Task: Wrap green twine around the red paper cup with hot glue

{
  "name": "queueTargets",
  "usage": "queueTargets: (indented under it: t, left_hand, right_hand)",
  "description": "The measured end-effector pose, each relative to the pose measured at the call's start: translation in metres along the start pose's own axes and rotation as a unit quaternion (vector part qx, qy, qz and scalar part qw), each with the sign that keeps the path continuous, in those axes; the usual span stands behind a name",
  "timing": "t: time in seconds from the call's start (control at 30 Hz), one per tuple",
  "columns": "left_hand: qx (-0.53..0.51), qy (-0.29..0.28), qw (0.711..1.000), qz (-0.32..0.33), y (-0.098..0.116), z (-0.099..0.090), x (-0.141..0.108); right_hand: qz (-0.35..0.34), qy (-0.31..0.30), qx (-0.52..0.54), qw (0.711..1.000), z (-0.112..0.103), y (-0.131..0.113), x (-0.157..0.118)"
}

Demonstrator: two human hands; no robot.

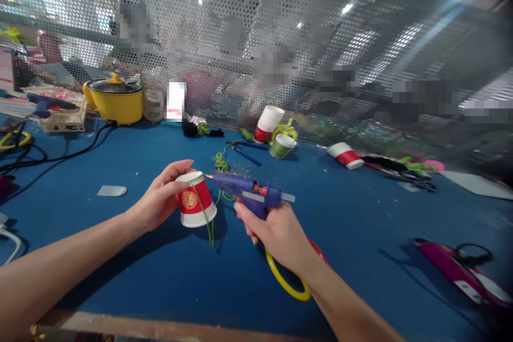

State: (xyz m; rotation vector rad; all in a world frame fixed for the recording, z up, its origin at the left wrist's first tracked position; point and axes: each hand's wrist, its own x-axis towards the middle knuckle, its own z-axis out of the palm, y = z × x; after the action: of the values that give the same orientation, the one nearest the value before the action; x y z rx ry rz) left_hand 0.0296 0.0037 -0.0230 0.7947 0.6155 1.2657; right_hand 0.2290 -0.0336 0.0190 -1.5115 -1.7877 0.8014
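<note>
My left hand is closed around a red and white paper cup, held upside down with its base up. A strand of green yarn runs over the cup's side and hangs below it. In my right hand is a blue hot glue gun, a clear glue stick poking out of its back. The gun's nozzle points left, at the upper rim of the cup; whether it touches, I cannot tell. Behind the cup lies a small tangle of green yarn.
Yellow-handled scissors lie under my right forearm. Behind stand stacked paper cups, a green-wrapped cup and a tipped red and white cup. A yellow electric pot with black cables is back left. A purple device lies right.
</note>
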Motion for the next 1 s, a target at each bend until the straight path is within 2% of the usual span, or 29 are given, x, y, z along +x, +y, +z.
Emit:
queueTargets:
  t: [0.27,0.63,1.0]
  left_hand:
    - [-0.003,-0.012,1.0,0.0,-0.0004,-0.0019,-0.0002]
    - [0.007,0.003,1.0,0.003,-0.0011,-0.0023,0.0012]
    - [0.008,-0.003,1.0,0.012,-0.0045,-0.0047,0.0024]
  right_hand:
    - [0.003,-0.005,0.01,1.0,-0.0002,-0.0009,0.0019]
    - [0.01,-0.002,0.013,1.0,0.0008,-0.0044,-0.002]
    - [0.004,-0.036,0.032,0.999,0.0031,-0.0035,-0.0051]
